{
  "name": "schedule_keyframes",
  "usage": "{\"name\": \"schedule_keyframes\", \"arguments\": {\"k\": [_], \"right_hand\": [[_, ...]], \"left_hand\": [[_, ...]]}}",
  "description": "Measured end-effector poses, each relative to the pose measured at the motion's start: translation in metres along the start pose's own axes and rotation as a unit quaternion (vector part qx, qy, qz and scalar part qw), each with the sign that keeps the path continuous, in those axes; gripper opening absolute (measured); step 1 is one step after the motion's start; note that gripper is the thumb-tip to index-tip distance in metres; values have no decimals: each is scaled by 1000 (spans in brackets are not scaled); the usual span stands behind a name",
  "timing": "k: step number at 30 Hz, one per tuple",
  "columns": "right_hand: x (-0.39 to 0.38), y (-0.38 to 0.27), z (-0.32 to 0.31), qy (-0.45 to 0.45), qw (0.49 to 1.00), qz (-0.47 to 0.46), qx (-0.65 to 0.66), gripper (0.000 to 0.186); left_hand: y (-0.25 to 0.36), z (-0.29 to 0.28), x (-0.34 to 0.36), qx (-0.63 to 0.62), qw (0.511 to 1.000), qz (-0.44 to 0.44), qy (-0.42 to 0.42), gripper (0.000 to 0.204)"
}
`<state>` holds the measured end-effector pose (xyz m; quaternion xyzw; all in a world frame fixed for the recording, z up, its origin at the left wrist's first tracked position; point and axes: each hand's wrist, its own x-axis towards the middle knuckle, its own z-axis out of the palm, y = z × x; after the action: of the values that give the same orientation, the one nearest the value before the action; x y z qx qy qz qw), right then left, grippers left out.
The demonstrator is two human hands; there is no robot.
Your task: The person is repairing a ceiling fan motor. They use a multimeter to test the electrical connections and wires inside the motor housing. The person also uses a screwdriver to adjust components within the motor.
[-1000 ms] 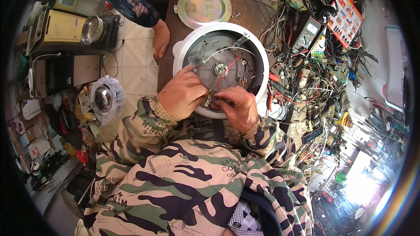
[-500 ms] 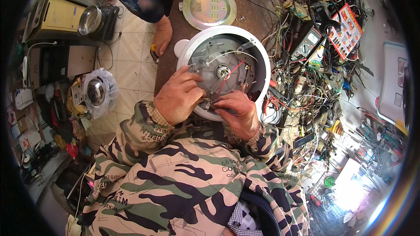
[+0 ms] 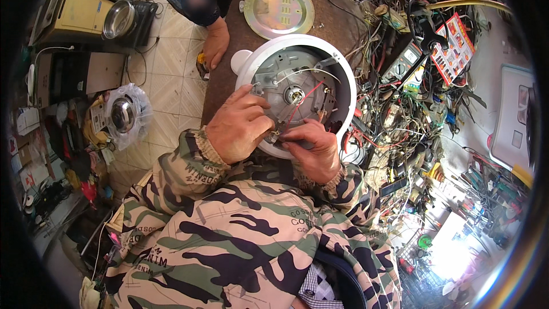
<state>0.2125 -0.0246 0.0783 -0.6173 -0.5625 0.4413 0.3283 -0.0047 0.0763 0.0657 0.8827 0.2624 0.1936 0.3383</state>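
Note:
A round white appliance housing [image 3: 350,88], like an upturned rice cooker body, lies before me with its grey metal inside showing. A white wire [image 3: 320,71] and a red wire [image 3: 307,96] run across it. My left hand [image 3: 239,125] rests over the near left rim, thumb and index finger pinched at the inner near edge; what they hold is too small to make out. Close by on the right, my right hand [image 3: 314,147] has its fingers closed at the same near edge, on something hidden beneath them.
A round yellowish metal plate [image 3: 279,10] lies on the brown table [image 3: 226,88] beyond the housing. Another person's hand [image 3: 216,44] hangs at the table's left edge. Tangled wires, a multimeter [image 3: 403,62] and red-handled pliers [image 3: 350,137] crowd the right. A plastic-wrapped metal pot [image 3: 127,115] is at left.
The whole view has shifted slightly, so the housing sits a little further right and lower. Both hands keep nearly the same pose at its near edge.

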Motion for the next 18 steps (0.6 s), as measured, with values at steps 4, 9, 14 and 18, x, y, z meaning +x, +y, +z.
{"name": "schedule_keyframes", "arguments": {"k": [4, 9, 14, 18], "right_hand": [[-1, 1, -2, 8, 999, 12, 29, 16], [1, -2, -1, 11, 998, 25, 60, 17], [0, 1, 1, 10, 994, 40, 97, 17], [0, 0, 1, 0, 991, 73, 109, 15]], "left_hand": [[4, 3, 1, -1, 1000, -2, 9, 21], [6, 8, 1, 4, 1000, -1, 28, 20], [5, 10, 1, 2, 1000, 9, 23, 20], [8, 11, 2, 8, 1000, 5, 13, 18]]}}
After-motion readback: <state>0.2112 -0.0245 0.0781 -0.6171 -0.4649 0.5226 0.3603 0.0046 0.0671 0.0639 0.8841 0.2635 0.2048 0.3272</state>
